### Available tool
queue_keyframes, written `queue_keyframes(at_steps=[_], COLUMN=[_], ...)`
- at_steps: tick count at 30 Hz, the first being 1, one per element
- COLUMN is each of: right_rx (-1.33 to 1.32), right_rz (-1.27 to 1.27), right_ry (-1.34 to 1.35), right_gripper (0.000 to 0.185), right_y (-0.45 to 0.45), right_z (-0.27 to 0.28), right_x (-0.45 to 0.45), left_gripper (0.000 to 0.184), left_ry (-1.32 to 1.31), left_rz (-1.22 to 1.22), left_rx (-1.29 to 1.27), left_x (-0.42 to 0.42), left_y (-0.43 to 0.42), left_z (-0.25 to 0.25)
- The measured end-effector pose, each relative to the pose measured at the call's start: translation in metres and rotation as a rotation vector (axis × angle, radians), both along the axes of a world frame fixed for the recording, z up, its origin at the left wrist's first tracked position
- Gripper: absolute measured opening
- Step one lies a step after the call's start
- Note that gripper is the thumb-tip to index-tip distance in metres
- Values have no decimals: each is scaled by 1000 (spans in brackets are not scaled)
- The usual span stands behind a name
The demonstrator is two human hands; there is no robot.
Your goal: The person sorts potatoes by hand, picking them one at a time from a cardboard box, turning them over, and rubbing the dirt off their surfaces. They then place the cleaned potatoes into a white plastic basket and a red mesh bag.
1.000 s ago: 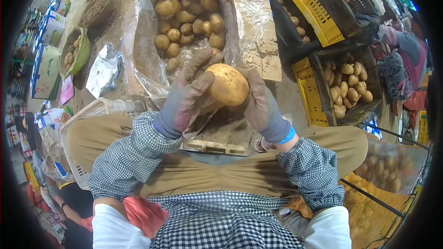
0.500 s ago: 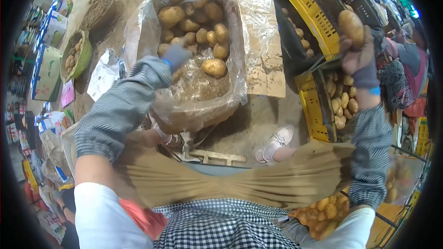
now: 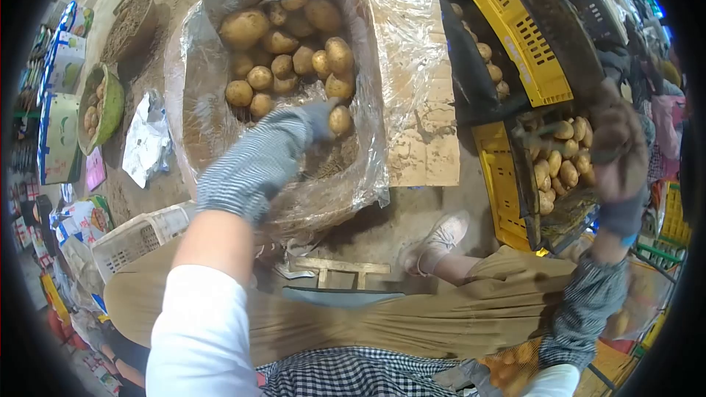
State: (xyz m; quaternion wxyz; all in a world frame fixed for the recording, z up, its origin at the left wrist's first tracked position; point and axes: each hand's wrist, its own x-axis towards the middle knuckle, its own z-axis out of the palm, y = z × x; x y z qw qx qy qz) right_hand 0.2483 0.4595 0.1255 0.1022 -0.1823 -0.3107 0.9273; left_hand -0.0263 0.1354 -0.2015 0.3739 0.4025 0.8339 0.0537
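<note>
My gloved left hand [image 3: 318, 119] reaches into the plastic-lined box [image 3: 184, 95], its fingers at a small potato [image 3: 340, 120]; its grip is mostly hidden by the glove and sleeve. Several more potatoes [image 3: 281, 66] lie in the far part of the box, with loose soil near the hand. Out to the right, my gloved right hand [image 3: 616, 143] is blurred beside a dark-lined yellow crate of potatoes [image 3: 502, 184]. Whether its fingers hold anything cannot be made out.
Another yellow crate [image 3: 526, 37] with potatoes stands at the upper right. At left are a green basket [image 3: 110, 114], a soil-filled basket [image 3: 129, 29] and crumpled plastic [image 3: 147, 140]. A white crate [image 3: 140, 239] sits by my knee. A person in pink [image 3: 668, 129] is at far right.
The large potato went from between both hands to my right hand, which swung out right; it no longer shows there. My left hand has moved within the box to the small potato.
</note>
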Motion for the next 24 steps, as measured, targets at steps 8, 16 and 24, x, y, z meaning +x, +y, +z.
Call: queue_keyframes(at_steps=[8, 16, 24], right_rx=[766, 584, 1002], right_rz=[-53, 263, 371], right_ry=[-398, -236, 0], right_gripper=[59, 52, 41], right_y=[-168, -220, -266], right_z=[-42, -64, -89], right_x=[0, -5, 17], left_gripper=[66, 57, 66], left_ry=[-1220, -1727, -1646], left_rz=[629, 580, 952], left_rx=[497, 873, 911], left_x=[39, 137, 179], left_y=[-50, -69, -93], left_z=[138, 239, 212])
